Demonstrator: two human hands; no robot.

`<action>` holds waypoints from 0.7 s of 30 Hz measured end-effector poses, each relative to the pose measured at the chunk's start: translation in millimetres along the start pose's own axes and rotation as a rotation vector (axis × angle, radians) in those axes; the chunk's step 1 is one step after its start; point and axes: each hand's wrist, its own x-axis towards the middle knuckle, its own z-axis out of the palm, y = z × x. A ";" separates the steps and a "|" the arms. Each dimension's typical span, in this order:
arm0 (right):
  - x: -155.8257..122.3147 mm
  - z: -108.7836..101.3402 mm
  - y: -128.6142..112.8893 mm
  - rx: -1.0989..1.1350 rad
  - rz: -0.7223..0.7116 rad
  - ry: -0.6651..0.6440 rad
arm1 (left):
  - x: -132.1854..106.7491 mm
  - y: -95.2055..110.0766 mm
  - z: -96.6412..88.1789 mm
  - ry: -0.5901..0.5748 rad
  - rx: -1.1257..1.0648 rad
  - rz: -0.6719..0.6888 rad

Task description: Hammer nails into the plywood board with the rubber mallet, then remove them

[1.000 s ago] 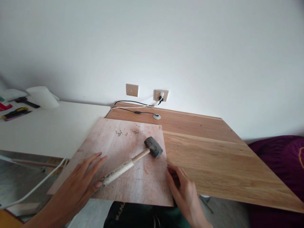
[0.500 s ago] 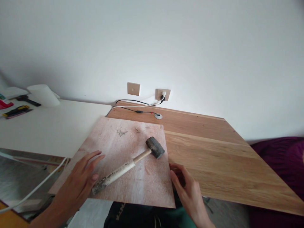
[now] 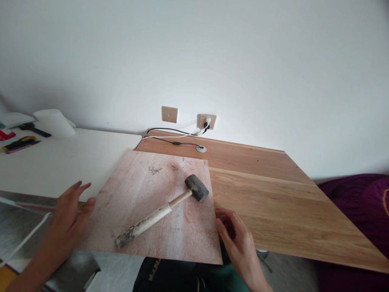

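Observation:
A reddish plywood board [image 3: 142, 190] lies partly on a wooden desk [image 3: 273, 202] and overhangs its near edge. On the board rests a mallet [image 3: 164, 211] with a black head and a worn pale handle. Several small nails [image 3: 155, 170] are scattered near the board's far edge. My left hand [image 3: 68, 217] is at the board's left edge, fingers stretched out, thumb touching the edge. My right hand [image 3: 237, 239] sits at the board's right edge, fingers curled against it.
A white table [image 3: 60, 162] stands to the left with a white roll [image 3: 54, 121] and hand tools [image 3: 20, 142] at its far end. Cables [image 3: 176, 140] run from a wall socket [image 3: 206, 121] across the desk. A purple cushion [image 3: 358, 194] lies at right.
My left hand has slid off the board's surface, away from the mallet handle, out to the board's left edge. My right hand has stayed at the right edge.

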 end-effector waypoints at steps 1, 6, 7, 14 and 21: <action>0.0 0.0 0.0 0.003 -0.003 -0.002 | 2.1 -5.3 -0.5 -0.031 -0.008 -0.029; 1.8 -0.1 4.2 0.020 0.045 -0.004 | 12.9 -10.0 5.4 -0.139 -0.086 -0.116; 3.2 -0.9 5.6 0.016 0.066 0.007 | 15.6 -6.8 7.2 -0.147 -0.101 -0.127; 11.3 -20.0 14.4 -0.014 0.210 0.195 | 41.0 10.5 14.3 -0.211 -0.102 -0.089; -51.2 -49.8 72.4 -0.041 0.362 0.858 | -15.3 -48.7 10.4 -0.121 0.039 0.166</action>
